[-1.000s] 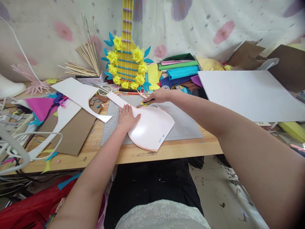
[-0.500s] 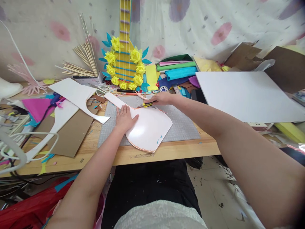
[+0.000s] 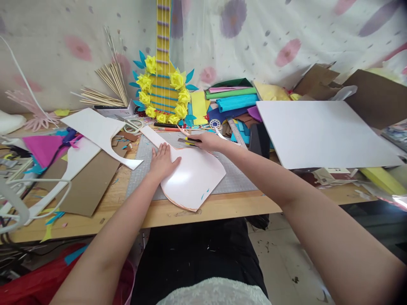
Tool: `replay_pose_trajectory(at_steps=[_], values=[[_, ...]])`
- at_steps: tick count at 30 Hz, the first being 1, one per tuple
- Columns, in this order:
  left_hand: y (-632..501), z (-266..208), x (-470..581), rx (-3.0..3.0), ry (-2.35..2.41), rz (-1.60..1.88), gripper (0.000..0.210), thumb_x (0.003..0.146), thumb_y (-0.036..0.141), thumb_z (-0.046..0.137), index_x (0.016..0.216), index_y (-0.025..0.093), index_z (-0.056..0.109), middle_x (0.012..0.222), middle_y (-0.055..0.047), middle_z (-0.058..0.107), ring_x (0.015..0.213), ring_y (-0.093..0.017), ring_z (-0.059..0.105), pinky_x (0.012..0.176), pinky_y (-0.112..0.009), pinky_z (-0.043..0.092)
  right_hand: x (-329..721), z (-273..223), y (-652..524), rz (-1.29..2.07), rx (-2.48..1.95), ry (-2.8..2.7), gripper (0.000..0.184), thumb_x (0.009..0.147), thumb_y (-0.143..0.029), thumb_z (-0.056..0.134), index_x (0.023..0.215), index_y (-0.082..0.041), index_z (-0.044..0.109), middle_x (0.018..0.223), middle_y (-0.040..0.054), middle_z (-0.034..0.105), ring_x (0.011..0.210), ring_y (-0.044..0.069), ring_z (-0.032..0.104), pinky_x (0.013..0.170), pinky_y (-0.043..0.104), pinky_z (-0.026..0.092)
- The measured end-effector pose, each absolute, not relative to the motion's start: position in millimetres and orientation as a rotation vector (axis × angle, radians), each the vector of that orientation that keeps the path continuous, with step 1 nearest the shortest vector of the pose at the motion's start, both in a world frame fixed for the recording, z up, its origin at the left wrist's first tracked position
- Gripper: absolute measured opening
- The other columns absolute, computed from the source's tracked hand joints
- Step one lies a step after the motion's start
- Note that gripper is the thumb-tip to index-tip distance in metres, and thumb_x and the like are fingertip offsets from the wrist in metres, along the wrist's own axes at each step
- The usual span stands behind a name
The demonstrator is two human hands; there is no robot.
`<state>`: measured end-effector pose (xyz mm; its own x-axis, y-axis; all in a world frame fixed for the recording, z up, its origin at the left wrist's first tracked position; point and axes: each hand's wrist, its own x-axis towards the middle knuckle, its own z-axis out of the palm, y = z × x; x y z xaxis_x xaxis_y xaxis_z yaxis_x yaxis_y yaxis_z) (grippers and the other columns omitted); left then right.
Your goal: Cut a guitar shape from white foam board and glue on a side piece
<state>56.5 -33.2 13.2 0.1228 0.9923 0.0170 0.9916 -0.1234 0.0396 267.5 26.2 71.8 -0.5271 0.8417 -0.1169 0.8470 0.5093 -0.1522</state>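
Observation:
A white foam board cutout (image 3: 193,178), with a rounded body and a straight narrow neck, lies on the grey cutting mat (image 3: 237,180). Orange lines run along its edges and small blue marks show near its lower right side. My left hand (image 3: 164,162) rests flat on the cutout where the neck meets the body, fingers spread. Gripped in my right hand (image 3: 208,141) is a yellow and black utility knife (image 3: 190,140), its blade pointing left just above the cutout's far edge. Whether the blade touches the board I cannot tell.
White offcuts (image 3: 92,127) and brown cardboard (image 3: 92,186) lie at left, near scissors (image 3: 133,124). A flower-trimmed paper guitar (image 3: 163,89) stands at the back beside wooden sticks (image 3: 111,87). A large white board (image 3: 327,133) and a steel ruler (image 3: 237,132) are at right.
My right hand has shifted the knife slightly, and the blade now sits a little away from the cutout's edge. My left hand stays on the cutout. The whole view has shifted slightly.

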Motion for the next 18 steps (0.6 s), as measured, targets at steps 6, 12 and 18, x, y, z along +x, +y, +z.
replay_pose_trajectory(at_steps=[6, 12, 18], values=[[-33, 12, 64, 2.281, 2.077, 0.080, 0.076, 0.088, 0.054, 0.029, 0.144, 0.003, 0.028, 0.153, -0.017, 0.022, 0.143, -0.026, 0.015, 0.116, -0.049, 0.007, 207, 87, 24, -0.099, 1.536, 2.605, 0.043, 0.088, -0.025, 0.043, 0.129, -0.025, 0.055, 0.118, 0.0114, 0.065, 0.104, 0.024, 0.061, 0.077, 0.030, 0.045], [-33, 16, 64, 2.298, 2.092, 0.061, 0.076, 0.088, 0.054, 0.029, 0.144, 0.004, 0.030, 0.152, -0.017, 0.025, 0.143, -0.027, 0.017, 0.116, -0.048, 0.007, 187, 94, 12, -0.062, 1.462, 2.567, 0.042, 0.082, -0.012, 0.044, 0.119, -0.018, 0.062, 0.113, 0.0160, 0.066, 0.103, 0.026, 0.063, 0.079, 0.034, 0.046], [-33, 15, 65, 2.298, 2.087, 0.073, 0.076, 0.088, 0.054, 0.029, 0.144, 0.005, 0.029, 0.152, -0.016, 0.024, 0.143, -0.027, 0.016, 0.116, -0.048, 0.005, 194, 97, 4, -0.023, 1.409, 2.543, 0.048, 0.082, -0.011, 0.045, 0.128, -0.019, 0.056, 0.118, 0.0158, 0.064, 0.106, 0.027, 0.061, 0.082, 0.036, 0.047]])
